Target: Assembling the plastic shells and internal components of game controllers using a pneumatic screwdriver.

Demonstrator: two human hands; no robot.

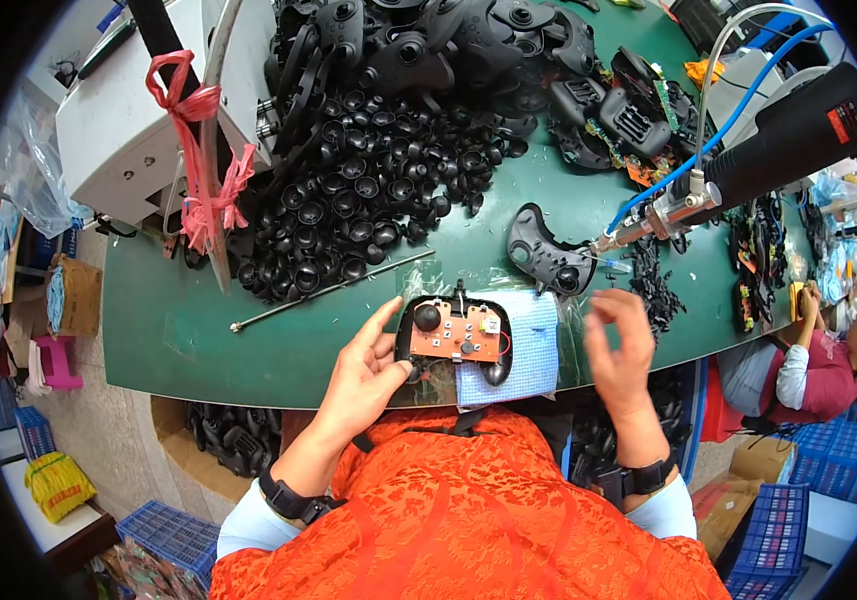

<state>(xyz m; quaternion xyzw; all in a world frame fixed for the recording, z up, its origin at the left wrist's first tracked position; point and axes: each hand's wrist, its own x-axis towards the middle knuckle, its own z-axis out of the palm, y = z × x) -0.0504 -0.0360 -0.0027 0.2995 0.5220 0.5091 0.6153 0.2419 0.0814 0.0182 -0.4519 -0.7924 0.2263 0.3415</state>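
Note:
A half-built game controller (461, 333) lies near the table's front edge, its orange circuit board facing up in a black shell. One black thumbstick cap (426, 318) sits on the board's left side; a small white part is on the right. My left hand (360, 368) grips the controller's left handle, thumb in front and fingers at the side. Under its right part is a blue checked cloth (538, 345). My right hand (620, 345) hovers right of the cloth, fingers loosely curled and apart, with nothing visible in them. Another black controller shell (551, 250) lies just beyond.
A heap of black thumbstick caps (358, 190) and stacked controller shells (408, 55) cover the far left. A black tool (788, 135) with a blue hose reaches in from the right. A thin metal rod (333, 290) lies at left. Small black parts (653, 285) lie right; a co-worker (818, 365) sits beyond.

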